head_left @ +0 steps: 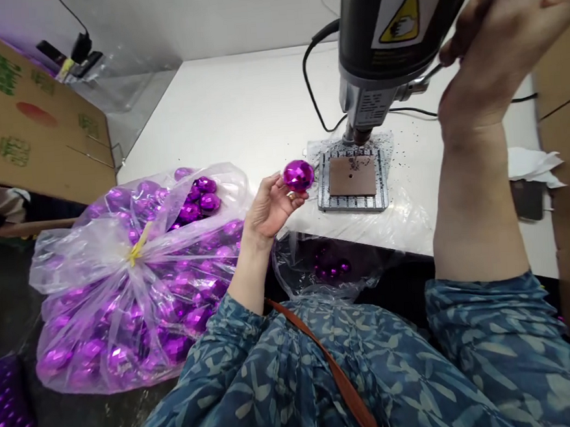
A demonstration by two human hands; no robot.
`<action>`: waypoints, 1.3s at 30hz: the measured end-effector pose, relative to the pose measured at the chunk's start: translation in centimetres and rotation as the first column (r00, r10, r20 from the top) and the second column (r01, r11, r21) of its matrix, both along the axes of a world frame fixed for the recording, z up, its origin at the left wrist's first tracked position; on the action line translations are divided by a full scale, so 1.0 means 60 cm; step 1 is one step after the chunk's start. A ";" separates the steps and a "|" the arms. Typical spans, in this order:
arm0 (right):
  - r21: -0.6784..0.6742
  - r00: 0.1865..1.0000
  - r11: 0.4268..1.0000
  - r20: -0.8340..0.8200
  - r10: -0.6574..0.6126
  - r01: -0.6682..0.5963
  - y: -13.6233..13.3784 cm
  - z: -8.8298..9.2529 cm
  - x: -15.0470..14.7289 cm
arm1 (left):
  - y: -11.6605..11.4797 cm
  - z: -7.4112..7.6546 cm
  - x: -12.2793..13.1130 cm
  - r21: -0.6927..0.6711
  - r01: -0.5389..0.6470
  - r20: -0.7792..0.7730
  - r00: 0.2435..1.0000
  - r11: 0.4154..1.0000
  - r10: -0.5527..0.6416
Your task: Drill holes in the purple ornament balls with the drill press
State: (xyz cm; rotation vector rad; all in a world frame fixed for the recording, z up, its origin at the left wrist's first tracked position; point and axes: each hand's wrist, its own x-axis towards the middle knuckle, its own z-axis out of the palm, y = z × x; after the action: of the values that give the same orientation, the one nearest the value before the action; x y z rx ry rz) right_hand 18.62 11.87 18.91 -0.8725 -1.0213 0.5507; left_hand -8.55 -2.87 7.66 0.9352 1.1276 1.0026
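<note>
My left hand (271,209) is closed round a shiny purple faceted bauble (298,175), holding it by its side just left of the drill press base (323,200). My right hand (506,25) is raised at the upper right, its fingers wrapped round the feed lever (434,73) of the drill press (376,51); part of the grip is cut off by the picture's edge. Below the chuck (359,135) a brown board (346,180) with a small dark hole lies on the slotted base. Dark shavings are scattered around it.
A big clear bag (87,253) of purple baubles, with a yellow tie, stands at my left. Under the table edge hangs another plastic bag (293,268) with several baubles. Cardboard boxes (39,120) flank the white table (257,92). A phone (528,200) and tissue (533,165) lie right.
</note>
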 end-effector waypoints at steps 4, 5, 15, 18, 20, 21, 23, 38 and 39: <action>0.043 0.997 0.997 0.046 -0.060 0.058 0.013 -0.009 -0.006 | 0.030 -0.055 0.069 -0.141 -0.029 0.165 0.985 0.990 0.053; 0.043 0.997 0.997 0.048 -0.068 0.066 0.015 -0.011 -0.007 | 0.037 -0.066 0.082 -0.169 -0.059 0.187 0.978 0.984 0.091; 0.016 0.996 0.999 0.077 -0.048 0.047 0.004 -0.011 -0.010 | 0.094 -0.141 0.141 0.132 -0.187 -0.041 0.980 0.974 0.193; -0.013 0.994 0.999 0.097 -0.040 0.042 0.003 -0.010 -0.010 | 0.100 -0.154 0.148 0.180 -0.163 -0.092 0.979 0.970 0.182; -0.034 0.994 0.998 0.106 -0.041 0.045 0.001 -0.009 -0.011 | 0.100 -0.158 0.151 0.182 -0.128 -0.114 0.982 0.975 0.150; -0.039 0.993 0.998 0.110 -0.042 0.047 0.000 -0.009 -0.011 | 0.100 -0.159 0.152 0.189 -0.103 -0.135 0.982 0.977 0.129; -0.042 0.992 0.998 0.120 -0.041 0.046 -0.003 -0.008 -0.012 | 0.100 -0.159 0.154 0.215 -0.050 -0.195 0.976 0.975 0.093; -0.067 0.994 0.997 0.103 -0.041 0.048 -0.002 -0.006 -0.013 | 0.085 -0.172 0.185 0.433 0.158 -0.335 0.942 0.887 -0.005; -0.061 0.994 0.997 0.096 -0.043 0.049 -0.003 -0.005 -0.014 | 0.085 -0.172 0.185 0.433 0.162 -0.325 0.946 0.887 -0.015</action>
State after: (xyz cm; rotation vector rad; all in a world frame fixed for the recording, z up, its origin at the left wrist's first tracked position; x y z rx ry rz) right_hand 17.78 11.68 18.59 -0.9832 -1.0717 0.5088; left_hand 2.55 2.25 -2.67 1.5586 1.1138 1.0893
